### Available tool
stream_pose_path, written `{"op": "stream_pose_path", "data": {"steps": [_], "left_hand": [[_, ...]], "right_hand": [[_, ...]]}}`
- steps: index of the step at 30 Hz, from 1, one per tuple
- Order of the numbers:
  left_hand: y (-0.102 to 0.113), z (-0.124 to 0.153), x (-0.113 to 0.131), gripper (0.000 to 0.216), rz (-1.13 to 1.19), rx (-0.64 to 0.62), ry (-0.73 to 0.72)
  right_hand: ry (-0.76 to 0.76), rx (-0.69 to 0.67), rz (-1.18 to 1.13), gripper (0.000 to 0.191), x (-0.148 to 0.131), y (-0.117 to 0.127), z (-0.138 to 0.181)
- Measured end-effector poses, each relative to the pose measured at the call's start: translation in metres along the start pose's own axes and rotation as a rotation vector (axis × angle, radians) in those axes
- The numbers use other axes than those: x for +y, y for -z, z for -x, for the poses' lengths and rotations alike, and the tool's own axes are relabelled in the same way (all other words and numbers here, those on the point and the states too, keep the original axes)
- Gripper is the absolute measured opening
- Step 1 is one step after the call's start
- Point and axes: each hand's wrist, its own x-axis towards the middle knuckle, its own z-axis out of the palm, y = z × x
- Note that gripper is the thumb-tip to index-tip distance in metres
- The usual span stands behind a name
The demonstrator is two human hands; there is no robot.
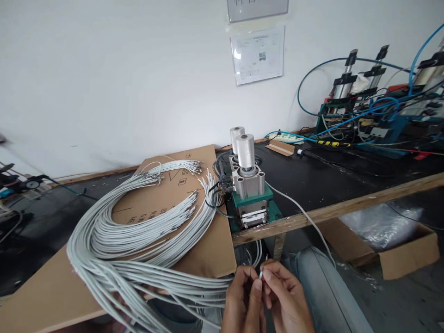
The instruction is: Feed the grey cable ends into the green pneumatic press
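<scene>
Both my hands are low in the frame, over my lap. My left hand [243, 296] and my right hand [286, 296] pinch the end of one grey cable [261, 273] between their fingertips. That cable rises to the right and runs up past the bench edge. A big looped bundle of grey cables [135, 240] lies on a cardboard sheet [208, 249] to the left, with its tail ends reaching toward my left hand. A small pneumatic press [248, 185] with a green base and two metal cylinders stands at the bench edge just above my hands.
The black bench top [312, 180] has a wooden front edge. More pneumatic machines with blue hoses [378, 111] stand at the back right, beside a white power strip [286, 137]. An open cardboard box [405, 252] with plastic film sits on the floor at right. My knee in jeans [322, 286] is below.
</scene>
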Motion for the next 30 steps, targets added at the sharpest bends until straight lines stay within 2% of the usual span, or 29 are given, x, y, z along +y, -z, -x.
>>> {"op": "stream_pose_path", "data": {"steps": [9, 16, 19, 24, 26, 28, 30], "left_hand": [[-0.001, 0.0, -0.001, 0.057, -0.036, 0.019, -0.026], [-0.001, -0.004, -0.006, 0.053, -0.159, 0.039, -0.082], [0.0, -0.006, -0.009, 0.046, -0.38, 0.074, -0.235], [0.016, -0.004, -0.006, 0.039, -1.036, 0.179, -0.748], [0.024, -0.005, 0.0, 0.032, -1.201, 0.22, -0.888], [0.029, -0.008, 0.007, 0.028, -1.249, 0.195, -0.921], [0.03, -0.014, 0.012, 0.027, -1.224, 0.175, -0.891]], "right_hand": [[0.018, -0.029, 0.052, 0.033, 0.0, 0.004, 0.0], [0.073, -0.111, 0.336, 0.037, -0.017, 0.011, -0.002], [0.063, -0.159, 0.427, 0.037, -0.027, 0.012, -0.005], [0.1, -0.13, 0.412, 0.043, -0.052, 0.005, -0.024], [0.115, -0.132, 0.404, 0.046, -0.065, -0.003, -0.037], [0.112, -0.165, 0.429, 0.047, -0.073, -0.011, -0.048], [0.108, -0.192, 0.446, 0.048, -0.075, -0.015, -0.055]]}}
